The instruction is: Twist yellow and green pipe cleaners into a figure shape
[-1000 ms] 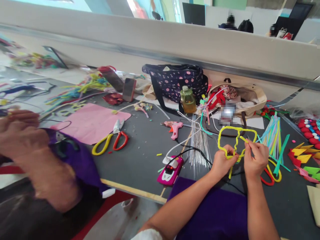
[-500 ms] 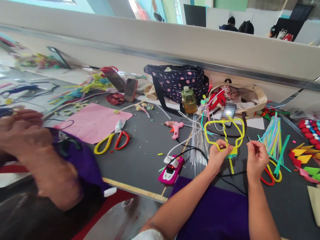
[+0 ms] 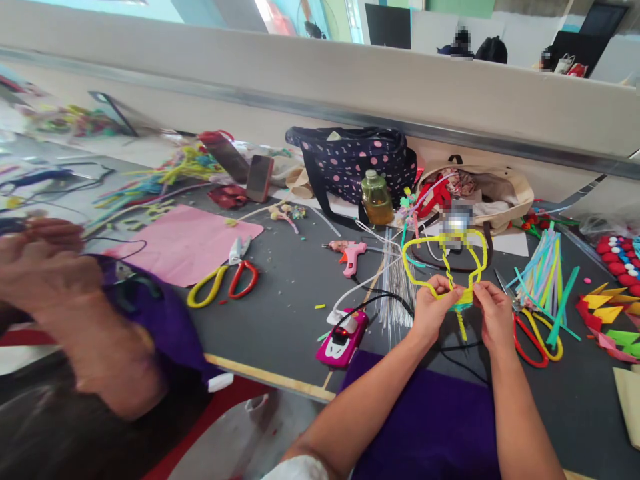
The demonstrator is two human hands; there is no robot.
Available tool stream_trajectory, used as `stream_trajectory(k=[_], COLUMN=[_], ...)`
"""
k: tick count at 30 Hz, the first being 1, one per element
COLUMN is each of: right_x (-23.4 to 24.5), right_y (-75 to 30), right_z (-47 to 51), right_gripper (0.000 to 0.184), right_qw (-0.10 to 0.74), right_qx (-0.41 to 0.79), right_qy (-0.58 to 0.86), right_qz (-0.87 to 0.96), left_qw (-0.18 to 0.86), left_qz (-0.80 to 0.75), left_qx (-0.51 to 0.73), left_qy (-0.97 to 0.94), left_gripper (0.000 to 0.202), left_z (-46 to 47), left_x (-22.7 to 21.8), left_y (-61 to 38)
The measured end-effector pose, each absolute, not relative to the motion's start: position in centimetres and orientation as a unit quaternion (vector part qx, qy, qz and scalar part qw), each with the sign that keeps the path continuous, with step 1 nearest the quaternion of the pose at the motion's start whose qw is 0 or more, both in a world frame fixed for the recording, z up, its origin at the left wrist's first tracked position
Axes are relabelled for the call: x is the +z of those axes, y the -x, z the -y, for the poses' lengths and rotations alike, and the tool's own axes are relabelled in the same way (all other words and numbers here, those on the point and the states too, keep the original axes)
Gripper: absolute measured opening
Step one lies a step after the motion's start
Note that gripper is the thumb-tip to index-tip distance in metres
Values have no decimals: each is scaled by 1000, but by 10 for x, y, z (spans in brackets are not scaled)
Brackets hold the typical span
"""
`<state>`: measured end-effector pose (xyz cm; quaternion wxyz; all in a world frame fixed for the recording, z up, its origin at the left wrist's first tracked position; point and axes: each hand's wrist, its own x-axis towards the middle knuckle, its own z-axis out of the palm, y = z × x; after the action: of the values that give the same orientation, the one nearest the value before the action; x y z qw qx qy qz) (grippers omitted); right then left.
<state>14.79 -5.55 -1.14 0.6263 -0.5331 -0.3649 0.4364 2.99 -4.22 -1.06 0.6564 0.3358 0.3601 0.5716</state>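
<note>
A yellow pipe-cleaner frame point(image 3: 467, 296) is held up over the dark table, with a wide loop at the top, a twisted strand up its middle and a short tail below. Its lower part is wrapped in yellow, with a green band underneath. My left hand point(image 3: 431, 312) is closed on the left of this wrapped part, thumb and fingers pinching it. At its right edge, my right hand point(image 3: 497, 317) is closed too, fingertips pressed to the pipe cleaner. Just right of that hand lie scissors point(image 3: 531, 337) with red and yellow handles, beside a bundle of pastel pipe cleaners point(image 3: 543, 270).
A pink glue gun point(image 3: 354, 259), a magenta power strip point(image 3: 344, 340) with cables and thin wires point(image 3: 397, 287) lie left of my hands. Behind stand a bottle point(image 3: 377, 199), a dotted bag point(image 3: 357, 157) and a beige bag point(image 3: 510, 190). Another person's hands point(image 3: 45, 267) are at far left.
My right hand has moved left from beside the frame and now touches the wrapped part. The frame has shifted slightly left and its loop has narrowed in view.
</note>
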Motion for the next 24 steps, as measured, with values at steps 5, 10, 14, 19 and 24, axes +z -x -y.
stream_trajectory(k=[5,10,14,19,24], right_x=[-13,-14,-13,-10,-9], right_y=[-147,-144,-146,-150,-151], right_z=[55,55,56,56,57], right_gripper=[26,26,27,24,18], right_qw=[636,642,625,612,616], right_qx=[447,500,550,603,628], right_qy=[528,501,479,424,395], right_qz=[342,294,279,285,262], left_qw=[663,683,695,715,735], left_qz=[-353,-343,-335,-323,-302], left_qx=[572,562,558,546,531], left_qy=[-330,-318,-305,-294,-294], left_gripper=[34,35,34,35,34], left_z=[42,42,41,40,39], left_x=[-11,-11,-10,-10,-11], left_y=[-29,-29,-28,-26,-25])
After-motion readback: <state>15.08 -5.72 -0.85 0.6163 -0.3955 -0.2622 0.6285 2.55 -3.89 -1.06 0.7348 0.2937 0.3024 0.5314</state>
